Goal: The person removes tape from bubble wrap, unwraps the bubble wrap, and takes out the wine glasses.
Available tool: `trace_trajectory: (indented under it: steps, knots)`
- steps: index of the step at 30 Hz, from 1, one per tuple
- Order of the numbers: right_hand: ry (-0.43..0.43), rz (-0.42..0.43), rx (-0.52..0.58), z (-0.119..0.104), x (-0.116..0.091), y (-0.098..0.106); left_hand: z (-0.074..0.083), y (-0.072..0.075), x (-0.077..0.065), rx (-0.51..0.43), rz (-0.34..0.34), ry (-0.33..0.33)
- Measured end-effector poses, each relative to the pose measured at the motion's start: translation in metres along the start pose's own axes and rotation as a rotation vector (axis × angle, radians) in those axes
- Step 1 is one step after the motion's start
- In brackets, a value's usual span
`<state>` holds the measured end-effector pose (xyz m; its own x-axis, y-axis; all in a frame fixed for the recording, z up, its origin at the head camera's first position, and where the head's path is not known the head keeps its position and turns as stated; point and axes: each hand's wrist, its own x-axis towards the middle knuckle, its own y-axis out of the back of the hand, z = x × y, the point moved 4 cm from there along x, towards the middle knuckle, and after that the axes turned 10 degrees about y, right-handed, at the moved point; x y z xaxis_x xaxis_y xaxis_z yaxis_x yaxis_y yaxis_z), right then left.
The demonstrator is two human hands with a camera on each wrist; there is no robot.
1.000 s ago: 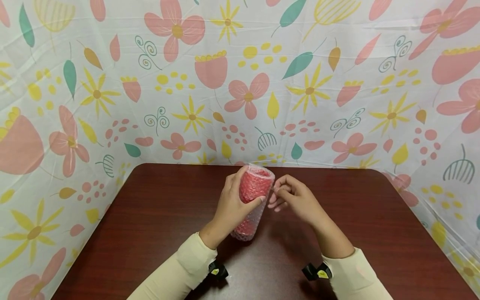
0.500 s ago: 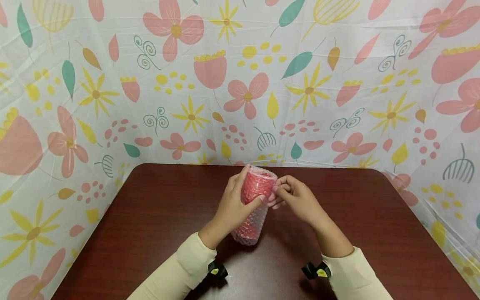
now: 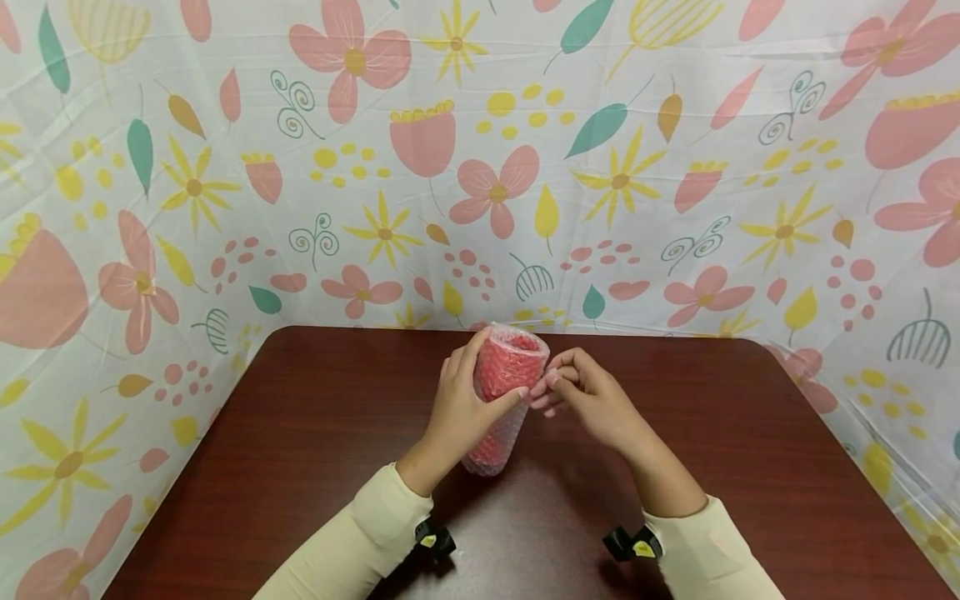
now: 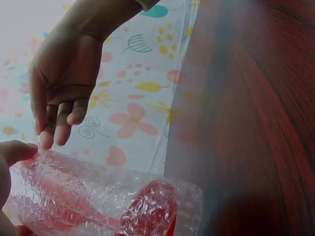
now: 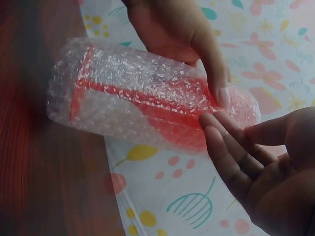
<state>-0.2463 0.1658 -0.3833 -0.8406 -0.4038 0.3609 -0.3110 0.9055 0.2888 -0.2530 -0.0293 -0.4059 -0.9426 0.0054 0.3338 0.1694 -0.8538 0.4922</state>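
Observation:
A red goblet (image 5: 172, 125), with a round foot, a thin stem and a wider bowl, shows through clear bubble wrap (image 5: 128, 64) rolled round it as a tube. In the head view the tube leans over the table, its open end up and tilted right. My left hand (image 3: 465, 400) grips it from the left, thumb across the front. My right hand (image 3: 588, 396) is at its right side, fingers loosely bent and thumb near the index finger. In the right wrist view those fingertips (image 5: 209, 120) are right at the wrap, close to the left thumb (image 5: 222, 96).
A dark red-brown wooden table (image 3: 315, 433) lies under both hands. A white cloth (image 3: 487, 275) with pink, yellow and green flowers and leaves hangs behind it and at both sides. Each cream sleeve carries a small black wrist camera (image 3: 437, 537).
The wrapped goblet tips slightly right and lower, then comes back up and left in my left hand. My right fingers shift a little left with it and stay at the wrap's side.

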Motion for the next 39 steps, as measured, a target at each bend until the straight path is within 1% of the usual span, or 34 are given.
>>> trace_trajectory:
  steps: [3,5,7,11,15,22,26,29,31,34,37,39]
  knots:
    - [-0.033,0.044,-0.087,0.0011,-0.0007,0.0029,0.0006,0.0002,0.0000,0.012,0.015,-0.009]
    - [-0.051,0.071,-0.118,0.0012,-0.0008,0.0050,0.0006,0.0001,-0.0001,0.015,0.019,-0.012]
    - [-0.063,0.087,-0.110,0.0013,-0.0008,0.0063,0.0009,0.0001,-0.0003,0.016,0.020,-0.013]
    - [-0.071,0.065,-0.016,0.0015,-0.0004,0.0061,0.0014,-0.0004,-0.0007,0.028,0.019,-0.018]
    - [-0.085,0.049,-0.007,0.0026,0.0002,0.0054,0.0023,-0.0016,-0.0013,0.048,0.012,-0.030]
    - [-0.080,0.032,-0.040,0.0031,0.0010,0.0050,0.0022,-0.0038,-0.0014,0.051,-0.031,-0.032]
    - [-0.071,0.027,-0.047,0.0043,0.0009,0.0056,0.0019,-0.0058,-0.0023,0.010,-0.080,-0.026]
    - [-0.059,0.043,-0.067,0.0037,0.0008,0.0063,0.0017,-0.0068,-0.0036,-0.028,-0.104,-0.027]
    - [-0.046,0.061,-0.092,0.0023,0.0004,0.0064,0.0019,-0.0068,-0.0042,-0.042,-0.098,-0.035]
    - [-0.017,0.080,-0.145,-0.0007,0.0000,0.0049,0.0033,-0.0052,-0.0044,-0.056,-0.058,-0.053]
    - [0.011,0.069,-0.185,-0.0028,-0.0004,0.0020,0.0048,-0.0033,-0.0044,-0.061,-0.014,-0.065]
    - [0.012,0.057,-0.214,-0.0029,-0.0010,0.0009,0.0055,-0.0025,-0.0042,-0.058,0.004,-0.073]
